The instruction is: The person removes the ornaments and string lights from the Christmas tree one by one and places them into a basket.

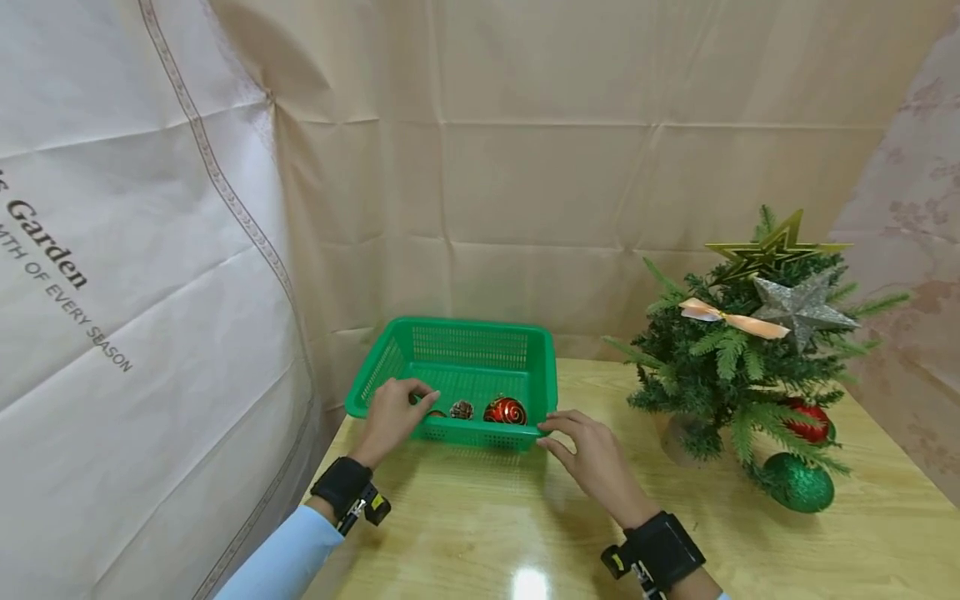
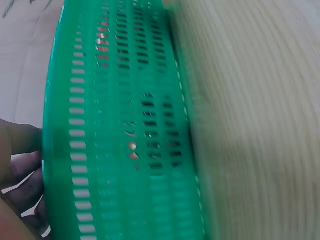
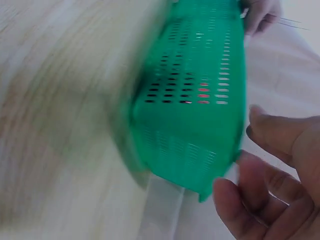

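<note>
A green plastic basket (image 1: 472,333) stands on the table, its sides pierced with slots. Inside, near the front wall, lie a red bauble with gold swirls (image 1: 505,410), a small pine cone (image 1: 461,409) and a partly hidden reddish item (image 1: 437,413). My left hand (image 1: 393,417) reaches over the front left rim with bent fingers. Its fingertips are hidden behind the basket wall in the left wrist view, so any hold is unclear. At the front right corner is my right hand (image 1: 588,454), thumb and fingers apart and loosely bent, fingertips beside the rim.
To the right stands a small artificial Christmas tree (image 1: 697,375) bearing a gold star (image 1: 780,246), a silver star (image 1: 802,307), a peach bow (image 1: 735,318), a red bauble (image 1: 810,421) and a green bauble (image 1: 802,483). Beige cloth (image 1: 540,183) hangs behind the wooden table (image 1: 465,517).
</note>
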`<state>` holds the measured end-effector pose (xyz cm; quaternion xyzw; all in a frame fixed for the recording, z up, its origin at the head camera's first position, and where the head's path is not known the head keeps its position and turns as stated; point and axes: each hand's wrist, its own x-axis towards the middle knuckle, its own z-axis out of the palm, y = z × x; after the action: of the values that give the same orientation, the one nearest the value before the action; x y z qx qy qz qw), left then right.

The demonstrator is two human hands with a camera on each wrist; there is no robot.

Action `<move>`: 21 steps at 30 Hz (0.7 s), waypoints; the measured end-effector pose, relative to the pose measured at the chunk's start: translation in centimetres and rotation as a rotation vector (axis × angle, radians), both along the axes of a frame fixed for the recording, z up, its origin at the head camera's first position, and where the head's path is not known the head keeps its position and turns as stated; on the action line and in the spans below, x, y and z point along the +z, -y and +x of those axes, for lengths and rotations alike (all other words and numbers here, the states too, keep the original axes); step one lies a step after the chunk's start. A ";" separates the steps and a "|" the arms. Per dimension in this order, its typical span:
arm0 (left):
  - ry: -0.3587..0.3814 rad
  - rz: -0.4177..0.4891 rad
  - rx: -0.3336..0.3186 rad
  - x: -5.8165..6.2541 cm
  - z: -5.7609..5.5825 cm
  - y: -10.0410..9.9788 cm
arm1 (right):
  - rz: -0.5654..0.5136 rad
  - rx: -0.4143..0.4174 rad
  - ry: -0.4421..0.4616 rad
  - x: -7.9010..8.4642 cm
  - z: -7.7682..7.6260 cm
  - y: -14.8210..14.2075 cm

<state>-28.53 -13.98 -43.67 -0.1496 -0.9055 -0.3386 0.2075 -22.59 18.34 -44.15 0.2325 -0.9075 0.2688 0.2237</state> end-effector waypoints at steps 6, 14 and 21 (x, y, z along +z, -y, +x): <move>-0.039 0.028 -0.099 1.2 -0.8 -2.6 | -0.005 -0.098 -0.139 4.2 1.5 -2.5; -0.104 0.015 -0.335 4.8 -2.8 -8.0 | -0.091 -0.370 -0.497 10.0 3.3 -6.9; -0.124 -0.033 -0.509 9.1 -5.4 -13.8 | -0.073 -0.566 -0.502 11.4 3.6 -7.2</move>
<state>-33.89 -0.21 -34.55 -0.3964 -0.8296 -0.3553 0.1684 -19.00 25.50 -32.71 0.0232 -0.8426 0.1633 0.5127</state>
